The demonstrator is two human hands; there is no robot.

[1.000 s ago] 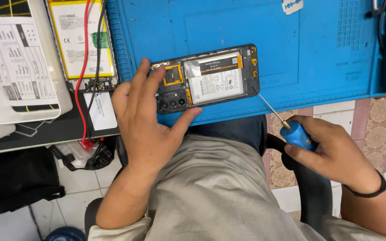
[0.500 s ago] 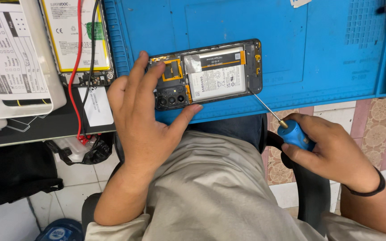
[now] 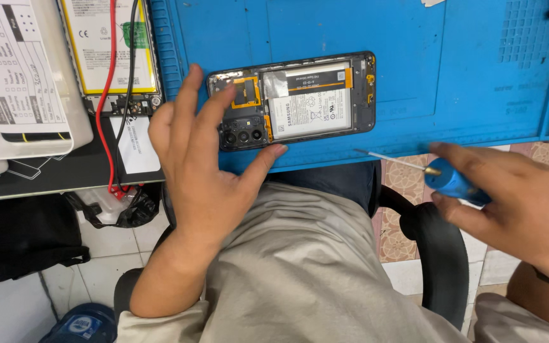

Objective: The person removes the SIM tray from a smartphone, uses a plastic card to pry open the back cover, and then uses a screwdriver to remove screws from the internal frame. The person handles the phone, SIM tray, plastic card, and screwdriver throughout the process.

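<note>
An opened phone (image 3: 300, 98) lies back-side up on the blue work mat (image 3: 452, 70), its battery, orange flex cable and camera cluster exposed. My left hand (image 3: 201, 165) rests at the phone's left end, fingers spread over the camera corner and thumb against its near edge. My right hand (image 3: 519, 203) is off the mat's near edge, to the right, gripping a blue-handled screwdriver (image 3: 443, 178). Its thin metal shaft points left, and the tip hangs apart from the phone.
A second opened device (image 3: 109, 57) with a yellow-edged battery and red and black wires sits left of the mat. A white box (image 3: 17, 82) with printed labels lies at far left. A black chair armrest (image 3: 436, 254) is below my right hand; tiled floor lies underneath.
My right hand drew the screwdriver away from the phone's right end, down and to the right. My left hand stayed on the phone's left end, with the fingers lifted slightly.
</note>
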